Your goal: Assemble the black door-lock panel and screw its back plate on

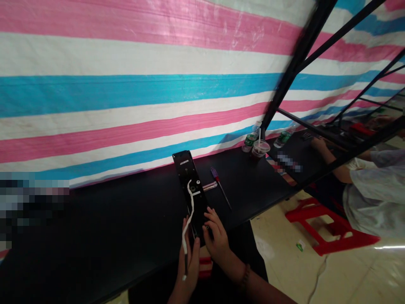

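A long black panel (198, 207) with white labels, screw holes and round fittings tilts up from the table's front edge. My left hand (190, 257) grips its near end, thumb along the left side. A white cable (191, 207) runs down the panel and hangs over that hand, ending in a small white plug. My right hand (217, 238) is at the panel's near right edge, fingers bent and closed together; a tiny dark round part shows at the fingertips, too small to name. To the right lies a screwdriver (217, 178) with a purple-red handle, beside a small shiny pinkish item (209, 186).
The black table (126, 219) meets a striped tarp wall (142, 93). Plastic bottles (249, 141) and a lidded cup with a straw (260, 148) stand at the back right, near a black metal frame (284, 88). Another person (376, 190) sits right, near a red stool (329, 228).
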`<state>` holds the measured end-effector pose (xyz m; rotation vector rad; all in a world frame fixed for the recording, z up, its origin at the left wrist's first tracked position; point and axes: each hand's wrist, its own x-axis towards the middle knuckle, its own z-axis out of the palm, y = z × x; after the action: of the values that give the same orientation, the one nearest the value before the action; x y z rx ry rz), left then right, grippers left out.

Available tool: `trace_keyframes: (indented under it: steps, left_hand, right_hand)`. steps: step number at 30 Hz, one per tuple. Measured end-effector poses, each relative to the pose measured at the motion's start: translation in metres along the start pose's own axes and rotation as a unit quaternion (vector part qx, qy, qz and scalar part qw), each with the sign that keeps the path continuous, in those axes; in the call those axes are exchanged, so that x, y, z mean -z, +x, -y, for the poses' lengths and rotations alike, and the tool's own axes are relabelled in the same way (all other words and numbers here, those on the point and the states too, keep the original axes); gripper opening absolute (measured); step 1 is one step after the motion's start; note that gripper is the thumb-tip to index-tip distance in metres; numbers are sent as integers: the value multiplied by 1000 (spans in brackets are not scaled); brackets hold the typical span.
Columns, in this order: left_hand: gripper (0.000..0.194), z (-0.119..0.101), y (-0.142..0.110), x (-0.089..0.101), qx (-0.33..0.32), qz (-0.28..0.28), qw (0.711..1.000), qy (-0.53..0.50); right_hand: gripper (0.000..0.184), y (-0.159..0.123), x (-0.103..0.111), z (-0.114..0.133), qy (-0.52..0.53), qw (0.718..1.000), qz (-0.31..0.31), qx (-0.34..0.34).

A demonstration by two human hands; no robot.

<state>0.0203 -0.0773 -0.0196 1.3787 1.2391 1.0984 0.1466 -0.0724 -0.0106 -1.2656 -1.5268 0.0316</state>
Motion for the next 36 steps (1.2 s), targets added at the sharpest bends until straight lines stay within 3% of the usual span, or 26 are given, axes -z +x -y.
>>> trace_keyframes:
  steps: [3, 6, 12, 15, 20, 22, 24, 29, 32, 36]
  left_hand:
    - [67, 6, 7, 0, -3, -34, 999, -22]
    - [57, 8, 15, 2, 2, -71, 997, -14]
    - [49, -5, 18, 6, -38, -102, 993, 43]
    - [44, -13, 16, 9, -48, -144, 987, 47]
    - [38, -44, 32, 13, -3, -201, 975, -94]
    - [32, -64, 42, 16, -37, -210, 963, -165]
    - [29, -84, 50, 22, -116, -212, 950, -197]
    - [21, -111, 48, 38, -264, -187, 929, -182]
    - [20, -109, 35, 37, -278, -193, 927, -161]
    - [20, -97, 15, 22, -237, -207, 943, -106]
  right_hand:
    - [28, -2, 3, -3, 1, 1000, 13, -10]
    - [26, -7, 3, -4, -7, 1000, 22, -17]
    - [21, -17, 1, -8, -29, 997, 54, -39]
    - [21, -19, 2, -10, -32, 997, 69, -34]
    - [26, -15, 8, -8, -32, 995, 97, -14]
    - [30, -12, 11, -8, -28, 994, 109, 0]
    - [35, -10, 13, -9, -27, 992, 121, 11]
    - [33, -10, 12, -15, -36, 992, 121, 25]
    - [32, -16, 12, -20, -30, 992, 113, 40]
    - [30, -28, 21, -25, -22, 993, 103, 43]
